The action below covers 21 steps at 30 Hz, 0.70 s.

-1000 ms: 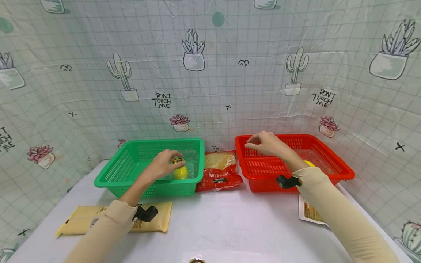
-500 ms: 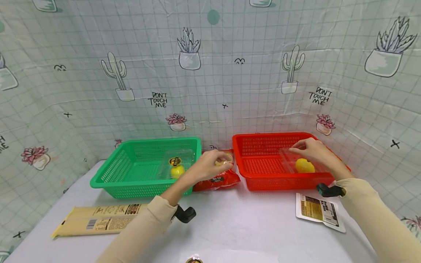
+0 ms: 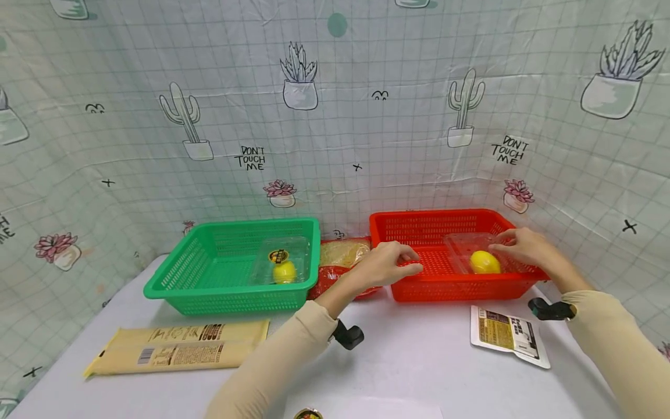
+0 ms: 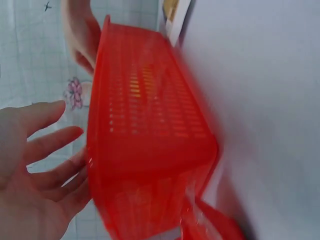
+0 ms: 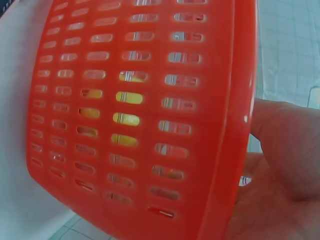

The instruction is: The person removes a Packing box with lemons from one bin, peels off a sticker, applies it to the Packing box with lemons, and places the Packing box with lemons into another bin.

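A red plastic basket [image 3: 434,289] stands at the right back. Inside its right half lies a clear plastic box [image 3: 458,247] with a yellow lemon [image 3: 485,262]. My left hand [image 3: 384,265] hovers at the basket's left front corner, fingers spread and holding nothing; the left wrist view shows its fingertips right at the rim. My right hand [image 3: 526,247] reaches over the basket's right end, fingertips close above the lemon and box, fingers loosely bent. In the right wrist view the basket wall [image 5: 210,75] covers part of that hand.
At left is a green basket [image 3: 241,301] with a clear box and lemon. Between the baskets lies a red food bag [image 3: 330,279]. A long noodle-like packet [image 3: 178,349] lies front left, a flat pouch [image 3: 508,336] front right, a round lid-like thing [image 3: 309,414] at the near edge.
My left hand has moved right, from over the green basket past the red bag to the red basket. My right hand has moved right across the red basket to its right end.
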Each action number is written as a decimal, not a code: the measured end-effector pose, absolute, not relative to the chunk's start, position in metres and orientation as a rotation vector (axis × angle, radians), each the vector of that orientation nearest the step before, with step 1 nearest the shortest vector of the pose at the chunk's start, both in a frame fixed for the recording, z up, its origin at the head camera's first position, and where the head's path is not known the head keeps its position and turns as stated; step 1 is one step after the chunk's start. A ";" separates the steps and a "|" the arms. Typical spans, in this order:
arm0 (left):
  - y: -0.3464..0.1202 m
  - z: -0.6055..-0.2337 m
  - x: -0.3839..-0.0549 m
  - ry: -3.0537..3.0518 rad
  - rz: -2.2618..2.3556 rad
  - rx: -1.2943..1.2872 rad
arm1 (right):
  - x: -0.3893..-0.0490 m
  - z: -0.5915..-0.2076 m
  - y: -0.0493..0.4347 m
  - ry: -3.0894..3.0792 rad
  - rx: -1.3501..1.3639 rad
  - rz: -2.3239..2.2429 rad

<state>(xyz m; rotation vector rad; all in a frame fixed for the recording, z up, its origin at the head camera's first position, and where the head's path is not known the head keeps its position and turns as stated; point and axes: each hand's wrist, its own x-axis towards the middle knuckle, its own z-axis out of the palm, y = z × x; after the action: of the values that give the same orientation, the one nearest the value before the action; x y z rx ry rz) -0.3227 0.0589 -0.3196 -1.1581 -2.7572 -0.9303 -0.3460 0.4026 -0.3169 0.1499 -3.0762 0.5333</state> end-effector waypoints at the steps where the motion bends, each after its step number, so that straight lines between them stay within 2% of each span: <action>1: 0.064 -0.321 -0.324 -2.766 -0.916 -1.158 | -0.347 -0.317 0.402 -3.096 0.141 0.532; 12: 0.112 -0.332 -0.333 -2.927 -0.848 -0.971 | -0.350 -0.321 0.395 -3.167 0.097 0.587; 21: 0.129 -0.333 -0.336 -3.090 -0.799 -0.673 | -0.350 -0.320 0.376 -3.121 0.275 0.564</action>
<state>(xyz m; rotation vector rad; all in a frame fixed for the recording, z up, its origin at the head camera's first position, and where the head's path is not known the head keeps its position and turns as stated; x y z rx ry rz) -0.3358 0.1288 -0.3326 -0.6732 -3.0900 -0.7987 -0.3500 0.3762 -0.3200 0.2747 -3.1206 0.5644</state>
